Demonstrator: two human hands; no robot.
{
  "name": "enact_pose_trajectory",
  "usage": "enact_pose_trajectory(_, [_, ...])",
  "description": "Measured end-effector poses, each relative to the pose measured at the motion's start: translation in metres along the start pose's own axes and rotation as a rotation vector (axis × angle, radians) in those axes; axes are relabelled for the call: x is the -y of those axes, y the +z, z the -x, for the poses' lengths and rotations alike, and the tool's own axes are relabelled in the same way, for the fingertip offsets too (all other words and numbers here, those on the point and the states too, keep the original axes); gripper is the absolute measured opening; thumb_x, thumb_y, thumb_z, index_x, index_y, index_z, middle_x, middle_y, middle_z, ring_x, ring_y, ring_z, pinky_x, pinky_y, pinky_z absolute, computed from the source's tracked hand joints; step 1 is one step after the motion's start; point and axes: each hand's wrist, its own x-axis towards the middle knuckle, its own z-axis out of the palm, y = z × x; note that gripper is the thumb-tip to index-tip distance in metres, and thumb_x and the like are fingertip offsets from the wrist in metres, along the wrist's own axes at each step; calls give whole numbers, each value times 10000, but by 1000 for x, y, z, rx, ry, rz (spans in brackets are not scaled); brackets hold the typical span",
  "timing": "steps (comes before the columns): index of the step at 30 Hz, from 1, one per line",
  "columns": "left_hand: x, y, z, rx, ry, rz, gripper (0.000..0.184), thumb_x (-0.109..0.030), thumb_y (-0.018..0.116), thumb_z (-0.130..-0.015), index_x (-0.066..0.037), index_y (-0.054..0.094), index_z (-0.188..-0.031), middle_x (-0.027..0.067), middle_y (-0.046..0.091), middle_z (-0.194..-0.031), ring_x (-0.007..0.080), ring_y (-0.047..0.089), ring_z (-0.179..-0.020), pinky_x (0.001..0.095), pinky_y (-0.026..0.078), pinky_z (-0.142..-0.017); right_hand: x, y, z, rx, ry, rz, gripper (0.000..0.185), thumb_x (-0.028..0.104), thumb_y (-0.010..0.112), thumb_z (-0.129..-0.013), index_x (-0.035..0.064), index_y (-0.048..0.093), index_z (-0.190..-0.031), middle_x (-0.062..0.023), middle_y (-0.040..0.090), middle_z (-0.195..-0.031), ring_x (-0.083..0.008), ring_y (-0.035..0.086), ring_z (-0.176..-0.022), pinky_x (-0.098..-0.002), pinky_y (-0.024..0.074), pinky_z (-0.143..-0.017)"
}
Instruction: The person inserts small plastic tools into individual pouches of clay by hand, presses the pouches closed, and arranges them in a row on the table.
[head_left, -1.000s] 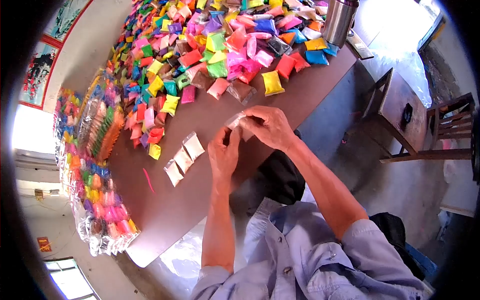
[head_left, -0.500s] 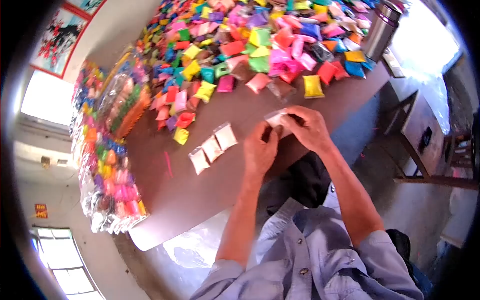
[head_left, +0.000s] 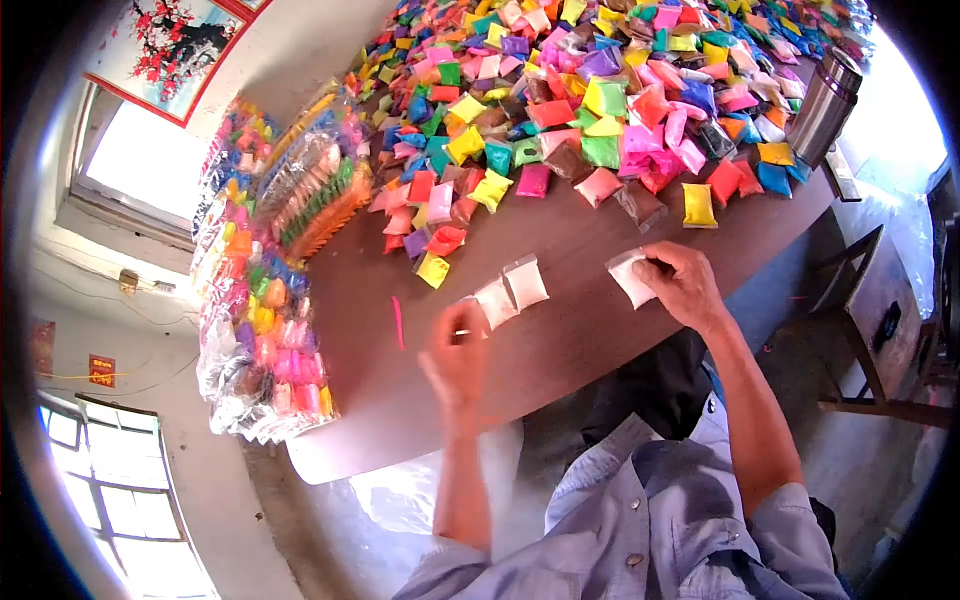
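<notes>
A small clear packet with pale filling (head_left: 632, 279) is pinched between the thumb and fingers of my right hand (head_left: 686, 286), at the table's near side. My left hand (head_left: 457, 352) is over the tabletop farther left, blurred, with its fingers curled. A sliver of white shows by its fingertips; whether they grip it is unclear. Just beyond that hand lie two similar pale packets, a left one (head_left: 495, 303) and a right one (head_left: 526, 282), side by side. A thin pink strip (head_left: 398, 322) rests on the table left of my left hand.
Many colourful packets (head_left: 600, 95) are heaped across the far side of the brown table (head_left: 560, 350). Bundled packets in clear plastic (head_left: 265, 310) line the left edge. A steel flask (head_left: 826, 105) stands at the far right. Beyond the right edge is a wooden stool (head_left: 870, 310).
My hands have moved apart: the left went left to the row of pale packets, while the right keeps hold of its packet. The camera view has shifted, moving the table rightward in frame.
</notes>
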Motion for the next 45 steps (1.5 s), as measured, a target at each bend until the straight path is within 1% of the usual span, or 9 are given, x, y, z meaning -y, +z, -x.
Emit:
enact_pose_trajectory(7, [147, -84, -71, -242, 177, -496, 218, -240, 721, -922, -35, 763, -982, 93, 743, -833, 219, 702, -725, 363, 553, -715, 14, -7, -5, 137, 44, 253, 277, 269, 693, -942, 13, 734, -1037, -158, 678, -838, -305, 684, -758, -402, 528, -680])
enact_pose_trajectory(9, [160, -88, -77, -120, -17, -586, 251, -274, 713, -905, -41, 758, -987, 137, 752, -909, 326, 709, -825, 449, 549, -782, 12, -4, 0, 24, -86, 308, 264, 240, 719, -926, 11, 728, -1057, -137, 655, -828, -272, 660, -720, -386, 530, -671])
enact_pose_trajectory(12, [157, -89, -78, -55, 32, -524, 229, -262, 711, -900, -47, 760, -962, 140, 747, -903, 328, 707, -801, 452, 548, -764, 15, -1, 5, -62, 56, 112, 229, 156, 745, -912, 11, 722, -1087, -109, 669, -898, -214, 649, -714, -351, 540, -675])
enact_pose_trajectory(19, [139, -86, -71, -49, 62, -509, 182, -209, 692, -902, -42, 759, -927, 155, 739, -883, 321, 718, -785, 442, 554, -735, 11, 6, 24, -242, -58, 22, 182, 45, 735, -912, 12, 728, -1091, -101, 672, -979, -165, 677, -783, -302, 563, -655])
enact_pose_trajectory(31, [149, -88, -75, 65, 130, -684, 121, -147, 648, -936, -29, 677, -947, 187, 720, -907, 394, 701, -821, 494, 543, -759, 7, 8, 46, -335, -309, 129, 192, 0, 771, -804, 47, 740, -987, -124, 691, -1017, -301, 691, -895, -378, 579, -770])
enact_pose_trajectory(35, [162, -91, -79, 12, 268, -651, 109, -132, 642, -952, -28, 643, -986, 162, 696, -876, 327, 700, -745, 454, 556, -712, 2, 10, 45, -350, -350, 162, 210, 13, 788, -773, 65, 739, -971, -103, 695, -1014, -313, 680, -920, -393, 560, -808])
enact_pose_trajectory(37, [133, -88, -74, 73, 9, -207, 110, -143, 620, -995, -33, 616, -996, 118, 662, -840, 213, 682, -697, 385, 558, -672, 2, 11, 45, -362, -379, 182, 212, 0, 781, -768, 73, 738, -962, -96, 698, -995, -310, 682, -896, -388, 560, -794])
enact_pose_trajectory(40, [43, -52, -44, 158, -5, -35, 118, -130, 580, -1023, -18, 601, -1055, 47, 612, -864, 134, 667, -695, 279, 567, -602, 5, 14, 43, -381, -373, 214, 200, -14, 774, -762, 67, 732, -940, -96, 696, -982, -311, 681, -872, -386, 559, -784])
enact_pose_trajectory(45, [-41, 52, 26, 474, 119, 27, 166, -120, 635, -1002, -40, 654, -1146, 100, 687, -869, 191, 700, -726, 338, 560, -656, 2, 15, 44, -374, -346, 242, 165, -2, 756, -786, 53, 743, -940, -94, 706, -982, -297, 690, -888, -389, 558, -793])
